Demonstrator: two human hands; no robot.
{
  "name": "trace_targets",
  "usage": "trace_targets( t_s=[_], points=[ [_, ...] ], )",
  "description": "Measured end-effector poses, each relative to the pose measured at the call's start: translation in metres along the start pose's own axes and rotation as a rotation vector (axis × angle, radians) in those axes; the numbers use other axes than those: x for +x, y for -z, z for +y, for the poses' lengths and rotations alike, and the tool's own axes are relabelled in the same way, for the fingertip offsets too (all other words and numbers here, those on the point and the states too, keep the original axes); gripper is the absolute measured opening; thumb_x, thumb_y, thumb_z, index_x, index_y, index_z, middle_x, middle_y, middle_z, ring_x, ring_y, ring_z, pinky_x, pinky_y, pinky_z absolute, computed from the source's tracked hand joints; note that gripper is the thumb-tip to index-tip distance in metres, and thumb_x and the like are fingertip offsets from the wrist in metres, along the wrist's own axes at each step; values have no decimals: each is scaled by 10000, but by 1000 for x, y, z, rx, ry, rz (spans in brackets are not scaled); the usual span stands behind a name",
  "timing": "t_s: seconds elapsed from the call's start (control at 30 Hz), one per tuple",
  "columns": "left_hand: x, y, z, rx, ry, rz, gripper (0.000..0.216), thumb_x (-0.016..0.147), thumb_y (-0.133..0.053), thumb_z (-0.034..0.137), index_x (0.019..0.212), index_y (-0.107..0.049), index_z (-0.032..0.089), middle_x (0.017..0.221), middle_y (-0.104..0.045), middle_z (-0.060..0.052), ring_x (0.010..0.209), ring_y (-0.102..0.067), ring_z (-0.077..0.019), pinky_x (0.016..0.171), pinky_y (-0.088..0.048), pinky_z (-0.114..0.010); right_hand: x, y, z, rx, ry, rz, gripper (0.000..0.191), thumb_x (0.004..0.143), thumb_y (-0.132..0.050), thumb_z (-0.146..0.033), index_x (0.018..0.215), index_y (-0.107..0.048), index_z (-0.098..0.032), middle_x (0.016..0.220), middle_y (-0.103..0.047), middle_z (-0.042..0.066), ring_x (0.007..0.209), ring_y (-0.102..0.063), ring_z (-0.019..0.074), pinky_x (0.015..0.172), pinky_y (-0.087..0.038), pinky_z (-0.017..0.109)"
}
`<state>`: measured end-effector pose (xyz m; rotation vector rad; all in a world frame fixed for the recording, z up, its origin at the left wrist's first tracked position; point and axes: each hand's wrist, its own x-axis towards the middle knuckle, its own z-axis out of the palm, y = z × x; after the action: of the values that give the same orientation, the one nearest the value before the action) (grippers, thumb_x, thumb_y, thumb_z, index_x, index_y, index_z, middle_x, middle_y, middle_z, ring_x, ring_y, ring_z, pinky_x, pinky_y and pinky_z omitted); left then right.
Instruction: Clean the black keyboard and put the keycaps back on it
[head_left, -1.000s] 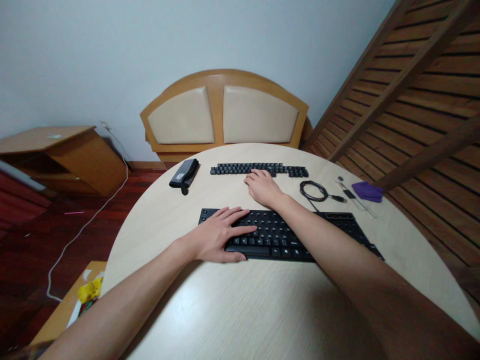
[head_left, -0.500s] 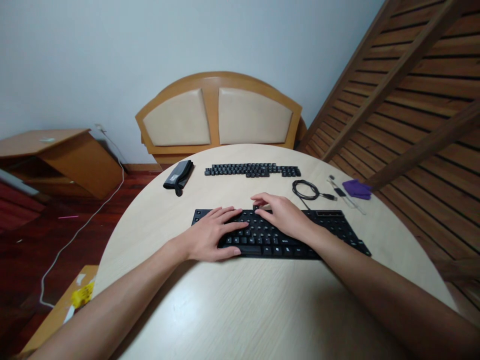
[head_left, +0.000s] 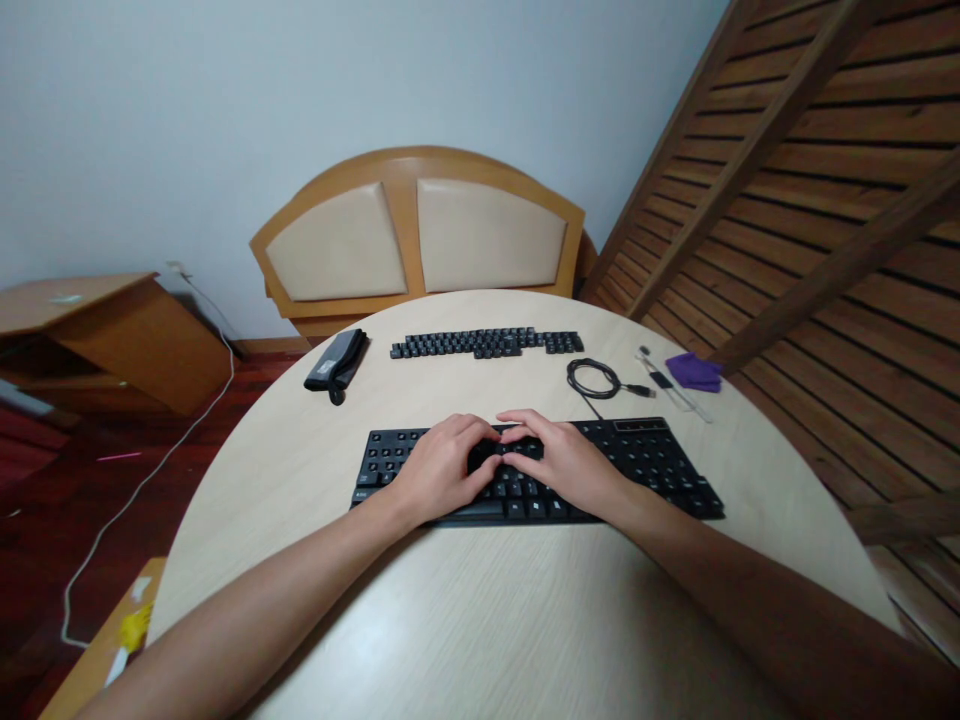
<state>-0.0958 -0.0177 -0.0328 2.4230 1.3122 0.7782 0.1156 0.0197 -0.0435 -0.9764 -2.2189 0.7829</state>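
A black keyboard [head_left: 667, 460] lies in front of me on the round table. Many of its keys are off, leaving small bare key posts, while the front row still has caps. My left hand [head_left: 446, 462] rests over its left half, thumb and fingers curled together. My right hand [head_left: 566, 458] comes in from the other side with its fingers pinched, and the fingertips of both hands meet above the middle keys. A small black keycap seen in the right pinch a moment ago is hidden now by the fingers. Loose keycaps [head_left: 450, 345] stand in rows behind the keyboard.
On the pale table [head_left: 480, 610] lie a dark folded pouch [head_left: 337, 362], a coiled USB cable [head_left: 592, 380], a thin brush-like tool [head_left: 664, 380] and a purple cloth [head_left: 694, 372]. A padded wooden headboard [head_left: 420, 230] stands behind, a slatted wooden panel [head_left: 787, 220] at the right.
My left hand has gone from lying spread on the keys to curled fingers. My right hand has drawn its pinch down and toward the left fingertips. The view has shifted slightly.
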Motion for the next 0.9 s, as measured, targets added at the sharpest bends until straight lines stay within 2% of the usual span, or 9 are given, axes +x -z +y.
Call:
trace_targets(
  t_s=[0.4, 0.53, 0.6, 0.73, 0.9],
  points=[
    [-5, -3, -4, -111, 28, -34, 161, 950, -600, 195, 1102, -651, 204, 1089, -725, -68, 1034, -674, -235, 938, -526, -398, -2, 1, 2, 121, -56, 38, 448, 807, -811, -302, 1201, -599, -282, 984, -798, 0, 1014, -745, 226, 943, -545, 369],
    [-3, -3, -6, -195, 88, -23, 104, 945, -615, 204, 1033, -671, 206, 1036, -740, -48, 985, -686, -222, 911, -533, -380, -2, -1, 4, 95, -61, 49, 406, 816, -802, -325, 1170, -609, -274, 945, -793, -9, 1003, -745, 228, 935, -537, 363],
    [-2, -2, -6, -225, 94, -12, 126, 947, -612, 207, 1058, -672, 205, 1053, -742, -48, 985, -688, -220, 911, -533, -379, -2, -1, 3, 83, -56, 60, 388, 821, -798, -317, 1158, -611, -271, 928, -792, -9, 994, -747, 231, 931, -538, 363],
    [-2, 0, -6, -234, 17, -23, 204, 966, -580, 195, 1147, -670, 220, 1127, -730, -56, 1074, -669, -225, 979, -507, -391, -3, 0, 2, 83, -36, 72, 401, 836, -781, -314, 1191, -599, -276, 965, -799, 6, 989, -750, 235, 939, -540, 373],
    [-3, -2, -8, -210, 48, -2, 182, 910, -613, 182, 1082, -665, 210, 1072, -731, -56, 1017, -675, -230, 923, -520, -382, -3, 0, 2, 107, -24, 45, 388, 875, -737, -306, 1227, -579, -267, 1018, -800, 16, 1009, -747, 225, 954, -528, 368]
  ],
)
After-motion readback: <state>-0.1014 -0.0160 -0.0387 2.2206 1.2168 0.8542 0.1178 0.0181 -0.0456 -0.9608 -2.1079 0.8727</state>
